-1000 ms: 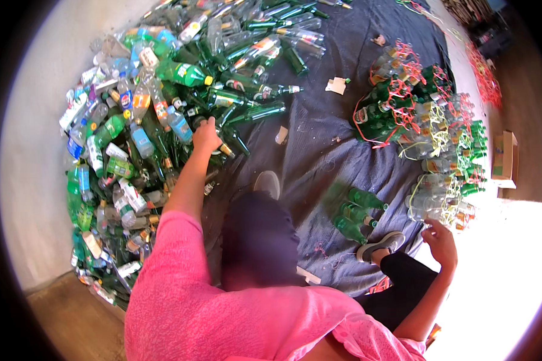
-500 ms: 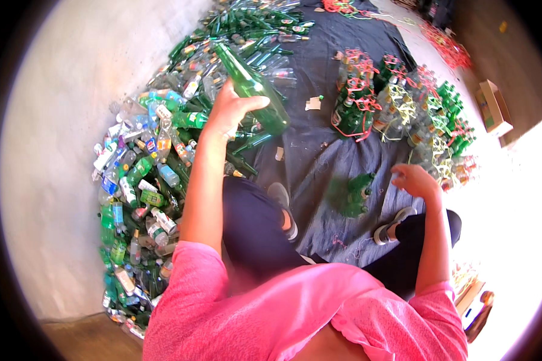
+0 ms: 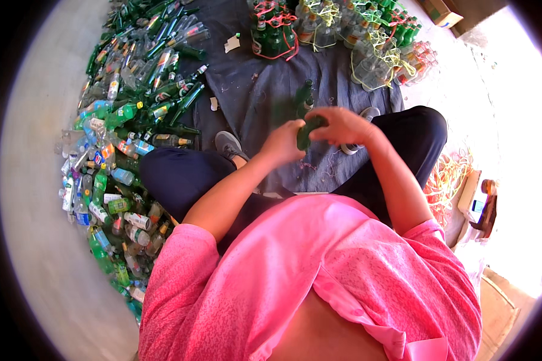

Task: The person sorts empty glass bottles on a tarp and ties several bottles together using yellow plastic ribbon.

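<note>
Between my knees, my left hand is closed round a green glass bottle. From the other side, my right hand curls its fingers over the same bottle; motion blur softens their outline. Most of the bottle is hidden by the two hands. Just beyond them, a small cluster of green bottles stands upright on the dark sheet, partly covered by my right hand.
A large heap of loose bottles lies along the wall at left. Bundles of upright bottles tied with coloured string stand at the far side. Loose orange string and a cardboard box are at right.
My left hand has brought the green bottle from over the heap rightward and nearer to me. My right hand has moved in to meet it. The view has shifted to the right and downward.
</note>
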Action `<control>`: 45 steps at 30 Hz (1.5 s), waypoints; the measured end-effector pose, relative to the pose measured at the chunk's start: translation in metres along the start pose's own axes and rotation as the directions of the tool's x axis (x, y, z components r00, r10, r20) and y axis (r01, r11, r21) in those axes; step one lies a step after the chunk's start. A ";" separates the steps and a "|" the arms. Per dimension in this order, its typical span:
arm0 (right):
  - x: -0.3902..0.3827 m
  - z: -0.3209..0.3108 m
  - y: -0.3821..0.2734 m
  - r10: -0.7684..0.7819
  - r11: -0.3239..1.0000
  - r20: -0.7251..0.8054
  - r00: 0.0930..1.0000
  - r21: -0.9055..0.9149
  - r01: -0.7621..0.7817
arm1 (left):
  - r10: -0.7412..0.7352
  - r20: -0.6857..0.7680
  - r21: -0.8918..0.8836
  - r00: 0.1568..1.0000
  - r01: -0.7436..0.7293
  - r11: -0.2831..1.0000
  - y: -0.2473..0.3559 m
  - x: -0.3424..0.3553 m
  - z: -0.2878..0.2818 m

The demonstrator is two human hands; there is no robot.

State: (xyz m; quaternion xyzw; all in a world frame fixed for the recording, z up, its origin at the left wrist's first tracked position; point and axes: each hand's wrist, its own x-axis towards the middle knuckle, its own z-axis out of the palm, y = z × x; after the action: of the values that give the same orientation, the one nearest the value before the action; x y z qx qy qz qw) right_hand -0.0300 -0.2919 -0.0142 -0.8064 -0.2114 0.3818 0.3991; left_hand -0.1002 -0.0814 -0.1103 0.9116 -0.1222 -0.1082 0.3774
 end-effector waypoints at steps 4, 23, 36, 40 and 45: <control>-0.008 0.036 0.028 -0.074 0.992 -0.149 0.986 -0.116 0.057 | 0.044 0.092 0.022 0.995 -0.046 0.999 0.000 -0.010 0.025; 0.056 0.114 0.170 -0.016 0.951 -0.440 0.898 -0.284 -0.122 | -0.154 0.064 0.370 0.986 0.120 0.921 -0.002 0.026 -0.074; 0.071 0.121 0.157 0.066 0.931 -0.445 0.893 -0.293 -0.215 | -0.192 0.207 0.389 0.959 0.099 0.916 0.009 0.026 -0.082; 0.072 0.117 0.161 0.049 0.940 -0.470 0.881 -0.276 -0.200 | -0.193 0.222 0.389 0.956 0.094 0.916 0.012 0.026 -0.083; 0.072 0.111 0.163 0.080 0.926 -0.441 0.894 -0.299 -0.230 | -0.172 0.232 0.394 0.957 0.070 0.917 0.012 0.027 -0.080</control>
State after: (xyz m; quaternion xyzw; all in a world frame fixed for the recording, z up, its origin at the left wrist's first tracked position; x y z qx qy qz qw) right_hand -0.0669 -0.2886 -0.2213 -0.9410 -0.1177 0.1873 0.2559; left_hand -0.0528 -0.0449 -0.0487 0.9509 -0.1326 -0.2249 0.1660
